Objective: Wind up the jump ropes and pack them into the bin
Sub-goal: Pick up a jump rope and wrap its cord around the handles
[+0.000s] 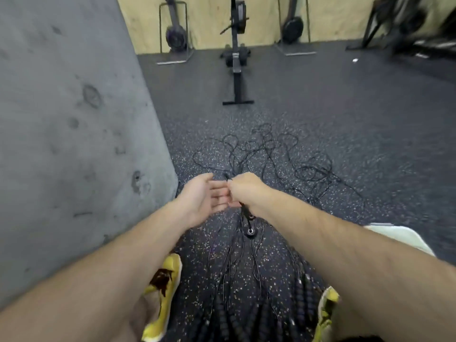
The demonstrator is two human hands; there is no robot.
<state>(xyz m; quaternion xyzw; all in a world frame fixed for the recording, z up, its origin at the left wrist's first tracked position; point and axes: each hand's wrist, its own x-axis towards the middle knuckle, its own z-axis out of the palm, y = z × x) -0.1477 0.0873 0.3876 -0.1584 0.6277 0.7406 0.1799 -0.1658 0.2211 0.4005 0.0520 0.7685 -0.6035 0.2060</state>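
Speckled gym floor [320,114]; right hand [249,191] grips rope handles [246,218]; left hand [204,198] released beside

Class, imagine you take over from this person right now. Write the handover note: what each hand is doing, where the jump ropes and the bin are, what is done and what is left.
Right hand: grips black rope handles, which hang below the fist.
Left hand: open, palm toward the right hand, holding nothing.
Ropes: a tangled pile of cords lies on the floor ahead; more handles lie between the yellow shoes.
Bin: possibly the white edge behind the right forearm; unclear.
Done: nothing visibly wound.
Left: untangle, wind each rope, pack.
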